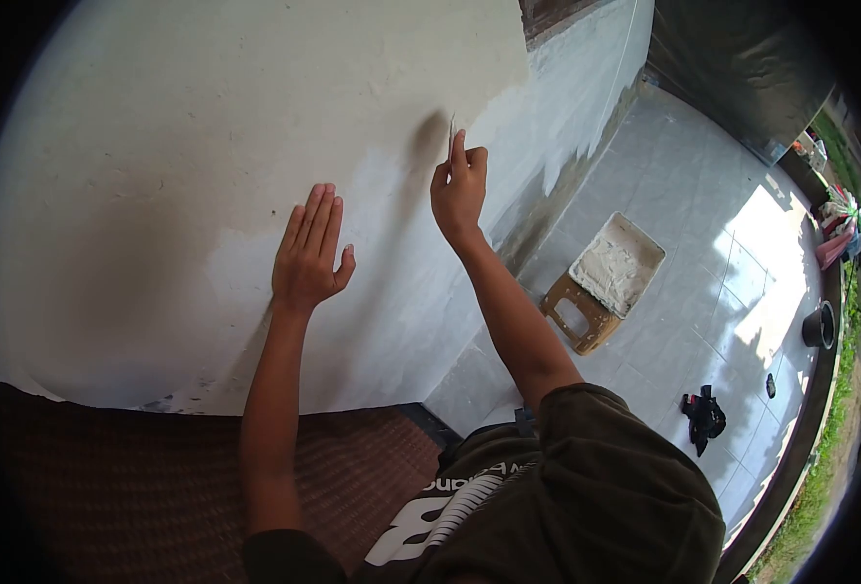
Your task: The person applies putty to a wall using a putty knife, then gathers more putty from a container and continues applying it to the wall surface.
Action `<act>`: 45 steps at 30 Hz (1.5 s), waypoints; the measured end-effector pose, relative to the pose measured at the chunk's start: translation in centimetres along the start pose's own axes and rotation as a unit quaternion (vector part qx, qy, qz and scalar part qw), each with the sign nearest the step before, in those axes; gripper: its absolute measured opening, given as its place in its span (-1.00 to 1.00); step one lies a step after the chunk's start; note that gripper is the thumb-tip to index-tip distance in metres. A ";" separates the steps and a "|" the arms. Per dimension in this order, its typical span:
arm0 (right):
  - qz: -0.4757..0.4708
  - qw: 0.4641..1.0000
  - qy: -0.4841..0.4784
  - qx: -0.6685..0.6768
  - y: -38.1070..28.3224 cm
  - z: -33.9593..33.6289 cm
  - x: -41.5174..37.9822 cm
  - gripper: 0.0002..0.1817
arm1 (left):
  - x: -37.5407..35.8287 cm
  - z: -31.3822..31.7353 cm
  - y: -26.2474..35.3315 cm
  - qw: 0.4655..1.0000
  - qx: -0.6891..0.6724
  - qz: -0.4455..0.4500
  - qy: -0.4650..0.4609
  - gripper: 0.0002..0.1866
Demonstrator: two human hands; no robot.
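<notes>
My left hand [309, 251] lies flat against the pale wall [207, 127], its fingers stretched out and the thumb apart. Up and to the right of it, my right hand [461, 190] is closed on a thin scraper [452, 135], seen nearly edge-on at the wall, with the index finger laid along it. White filler coats the wall in patches around both hands. At the lower right, a rectangular tray [658, 270] of white paste rests on a brown plastic stool [599, 325].
Grey tiles [683, 146] cover the floor. A dark bucket [819, 326] stands by the far edge, and a black bundle [705, 419] lies on the tiles. Brown woven material [158, 477] runs below the wall. A dark sheet [742, 68] hangs at the upper right.
</notes>
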State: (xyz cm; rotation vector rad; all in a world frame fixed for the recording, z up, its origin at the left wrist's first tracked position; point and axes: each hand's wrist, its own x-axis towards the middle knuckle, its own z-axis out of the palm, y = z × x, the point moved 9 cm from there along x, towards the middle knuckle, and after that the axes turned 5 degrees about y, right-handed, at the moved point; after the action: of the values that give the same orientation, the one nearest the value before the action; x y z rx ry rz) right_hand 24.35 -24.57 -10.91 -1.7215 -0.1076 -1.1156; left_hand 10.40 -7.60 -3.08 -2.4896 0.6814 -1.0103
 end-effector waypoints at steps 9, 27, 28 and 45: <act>-0.038 0.990 -0.120 0.068 -5.3 -0.5 -9.0 -0.31 | 0.0 0.1 0.0 1.000 0.021 -0.002 -0.006 -0.35; 0.355 0.793 -0.236 0.435 -4.5 -6.4 -9.7 -0.79 | 0.3 -0.9 0.3 0.999 -0.028 0.003 0.029 -0.34; 0.416 0.750 -0.240 0.455 -4.3 -7.7 -9.4 -0.79 | 0.2 -0.8 0.5 0.999 -0.033 0.004 0.028 -0.34; 0.478 0.773 -0.136 0.394 4.7 -21.0 -8.6 -0.76 | -2.1 2.1 9.4 0.962 -0.230 -0.088 0.115 -0.74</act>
State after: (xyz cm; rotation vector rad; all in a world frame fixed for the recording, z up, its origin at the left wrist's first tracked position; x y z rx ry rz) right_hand 9.06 -39.57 -19.58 -0.9007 0.1137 0.0059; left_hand 7.79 -13.77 -10.34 -2.8994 0.8578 -1.3529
